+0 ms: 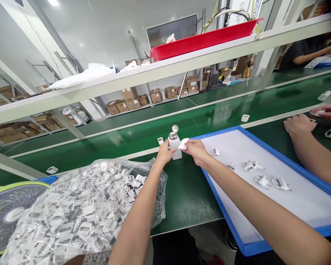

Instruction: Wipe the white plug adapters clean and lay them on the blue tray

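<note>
A small translucent dispenser bottle (175, 145) with a round metal flip cap stands on the green bench. My left hand (163, 153) is closed around its left side. My right hand (196, 151) pinches a small white folded cloth (183, 144) against the bottle's right side. To my right lies a white tray (292, 198) with a blue rim, bearing several small white plug parts (262, 180). At my left a clear plastic bag (79, 209) bulges with many more white plug parts.
A green conveyor belt (143, 125) runs behind the bench with single white parts (245, 117) on it. Another person's hands (299, 124) rest at the right. A fan (11, 213) lies at the lower left. A red tray (204, 38) sits on the overhead shelf.
</note>
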`<state>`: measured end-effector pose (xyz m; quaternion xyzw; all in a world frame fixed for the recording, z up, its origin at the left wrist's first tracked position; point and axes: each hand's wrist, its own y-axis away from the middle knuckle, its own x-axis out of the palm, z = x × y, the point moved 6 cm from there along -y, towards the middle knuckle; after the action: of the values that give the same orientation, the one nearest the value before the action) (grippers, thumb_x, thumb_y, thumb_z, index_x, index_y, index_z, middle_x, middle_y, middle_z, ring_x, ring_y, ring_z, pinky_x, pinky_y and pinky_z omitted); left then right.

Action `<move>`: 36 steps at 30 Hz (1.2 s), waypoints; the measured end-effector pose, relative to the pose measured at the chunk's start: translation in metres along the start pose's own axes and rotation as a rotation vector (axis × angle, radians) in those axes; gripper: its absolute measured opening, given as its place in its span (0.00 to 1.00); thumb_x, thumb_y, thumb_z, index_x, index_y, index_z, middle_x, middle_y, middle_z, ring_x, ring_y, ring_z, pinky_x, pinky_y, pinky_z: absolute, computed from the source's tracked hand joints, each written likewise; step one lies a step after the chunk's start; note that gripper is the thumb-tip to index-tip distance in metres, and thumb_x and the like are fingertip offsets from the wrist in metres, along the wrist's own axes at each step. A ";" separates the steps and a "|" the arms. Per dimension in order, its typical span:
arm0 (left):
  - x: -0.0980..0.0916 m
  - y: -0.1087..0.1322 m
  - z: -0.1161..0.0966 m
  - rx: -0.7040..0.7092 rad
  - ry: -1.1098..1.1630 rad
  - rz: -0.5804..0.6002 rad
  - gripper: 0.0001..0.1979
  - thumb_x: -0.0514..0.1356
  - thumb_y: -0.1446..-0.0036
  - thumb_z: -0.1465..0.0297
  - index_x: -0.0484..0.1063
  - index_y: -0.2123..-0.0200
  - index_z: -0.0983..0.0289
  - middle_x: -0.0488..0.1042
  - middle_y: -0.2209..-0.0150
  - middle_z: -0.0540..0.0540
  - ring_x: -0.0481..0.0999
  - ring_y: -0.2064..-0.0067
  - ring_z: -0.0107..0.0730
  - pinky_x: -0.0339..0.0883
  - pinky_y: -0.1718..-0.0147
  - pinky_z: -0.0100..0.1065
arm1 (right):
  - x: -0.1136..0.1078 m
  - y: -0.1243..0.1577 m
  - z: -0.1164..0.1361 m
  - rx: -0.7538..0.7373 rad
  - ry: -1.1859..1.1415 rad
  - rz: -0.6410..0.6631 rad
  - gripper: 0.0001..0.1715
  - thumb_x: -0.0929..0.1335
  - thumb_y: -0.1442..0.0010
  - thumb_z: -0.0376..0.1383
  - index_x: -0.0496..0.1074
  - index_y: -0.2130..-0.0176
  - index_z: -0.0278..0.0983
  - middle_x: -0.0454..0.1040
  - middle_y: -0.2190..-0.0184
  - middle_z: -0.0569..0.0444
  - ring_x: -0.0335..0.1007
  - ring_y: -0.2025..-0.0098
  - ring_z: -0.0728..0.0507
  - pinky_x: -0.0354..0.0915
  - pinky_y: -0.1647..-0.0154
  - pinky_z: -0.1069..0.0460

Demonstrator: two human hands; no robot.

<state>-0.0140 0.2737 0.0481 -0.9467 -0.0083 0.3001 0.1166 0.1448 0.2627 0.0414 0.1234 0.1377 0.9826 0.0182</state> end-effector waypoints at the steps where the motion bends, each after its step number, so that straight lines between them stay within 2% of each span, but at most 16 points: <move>1: -0.002 -0.002 0.000 -0.001 -0.018 0.022 0.18 0.63 0.35 0.66 0.71 0.45 0.64 0.75 0.46 0.59 0.77 0.48 0.43 0.73 0.49 0.49 | 0.002 -0.001 0.002 -0.019 0.005 0.010 0.20 0.70 0.32 0.42 0.71 0.45 0.35 0.73 0.47 0.48 0.74 0.50 0.41 0.74 0.51 0.42; 3: -0.005 -0.005 0.000 -0.010 -0.059 0.061 0.18 0.62 0.34 0.63 0.71 0.44 0.64 0.74 0.45 0.59 0.77 0.49 0.43 0.74 0.51 0.50 | 0.004 -0.004 0.007 -0.051 0.010 0.030 0.20 0.70 0.32 0.42 0.71 0.45 0.35 0.73 0.47 0.48 0.74 0.50 0.40 0.74 0.51 0.42; 7: -0.010 -0.009 0.002 -0.031 -0.133 0.122 0.18 0.62 0.34 0.63 0.71 0.44 0.63 0.74 0.45 0.59 0.77 0.49 0.42 0.75 0.52 0.48 | -0.002 -0.007 0.008 -0.054 0.015 0.023 0.21 0.70 0.32 0.42 0.71 0.44 0.35 0.73 0.46 0.47 0.74 0.50 0.40 0.73 0.50 0.41; 12: -0.010 -0.007 -0.001 -0.061 -0.190 0.115 0.18 0.62 0.34 0.63 0.71 0.44 0.63 0.73 0.45 0.59 0.77 0.49 0.42 0.75 0.51 0.49 | -0.008 0.001 -0.020 0.064 0.031 -0.067 0.21 0.70 0.32 0.43 0.70 0.43 0.37 0.72 0.44 0.47 0.73 0.48 0.40 0.73 0.49 0.41; 15: -0.009 -0.002 -0.005 -0.072 -0.206 0.090 0.18 0.62 0.34 0.63 0.70 0.44 0.63 0.73 0.44 0.60 0.77 0.49 0.42 0.75 0.51 0.49 | 0.003 0.007 -0.037 0.154 0.019 -0.083 0.21 0.70 0.32 0.42 0.70 0.43 0.36 0.72 0.45 0.47 0.74 0.49 0.40 0.73 0.50 0.41; 17: -0.008 0.001 -0.007 -0.078 -0.212 0.078 0.18 0.62 0.34 0.63 0.70 0.44 0.63 0.73 0.45 0.60 0.77 0.49 0.42 0.75 0.51 0.48 | 0.011 0.009 -0.039 0.191 0.001 -0.085 0.22 0.70 0.32 0.42 0.70 0.43 0.36 0.72 0.45 0.47 0.74 0.50 0.40 0.73 0.51 0.41; 22: -0.009 0.006 -0.012 -0.095 -0.232 0.068 0.19 0.62 0.34 0.63 0.70 0.43 0.63 0.73 0.45 0.60 0.77 0.49 0.42 0.75 0.52 0.48 | 0.022 0.014 -0.014 0.118 -0.067 -0.042 0.20 0.69 0.31 0.42 0.71 0.44 0.36 0.73 0.47 0.47 0.74 0.52 0.42 0.74 0.53 0.43; 26: -0.011 0.012 -0.020 -0.117 -0.258 0.078 0.18 0.62 0.34 0.63 0.71 0.44 0.63 0.73 0.45 0.59 0.77 0.49 0.42 0.75 0.51 0.48 | 0.015 0.028 0.008 0.009 -0.108 0.034 0.18 0.69 0.31 0.41 0.72 0.46 0.35 0.75 0.50 0.48 0.75 0.54 0.43 0.75 0.55 0.45; 31: -0.019 0.042 -0.041 -0.159 -0.286 0.059 0.20 0.63 0.35 0.66 0.70 0.42 0.64 0.75 0.45 0.63 0.77 0.46 0.46 0.73 0.48 0.47 | -0.012 0.050 0.005 -0.071 -0.079 0.035 0.17 0.69 0.31 0.41 0.72 0.47 0.35 0.75 0.51 0.49 0.76 0.56 0.44 0.75 0.57 0.46; 33: -0.018 0.065 -0.057 -0.148 -0.291 0.055 0.23 0.63 0.37 0.70 0.69 0.39 0.65 0.77 0.45 0.66 0.77 0.44 0.48 0.70 0.46 0.45 | -0.018 0.053 0.002 -0.106 -0.039 0.032 0.16 0.69 0.31 0.41 0.72 0.48 0.35 0.75 0.52 0.49 0.76 0.56 0.44 0.75 0.56 0.46; 36: -0.008 0.107 -0.086 -0.090 -0.279 0.083 0.27 0.63 0.39 0.71 0.68 0.37 0.64 0.78 0.44 0.64 0.77 0.42 0.48 0.68 0.42 0.44 | -0.017 0.049 0.005 -0.194 0.068 0.013 0.17 0.69 0.31 0.42 0.72 0.48 0.35 0.75 0.51 0.49 0.76 0.55 0.44 0.75 0.55 0.45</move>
<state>0.0224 0.1501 0.0963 -0.8996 0.0014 0.4327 0.0590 0.1622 0.2156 0.0562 0.0887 0.0418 0.9950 0.0189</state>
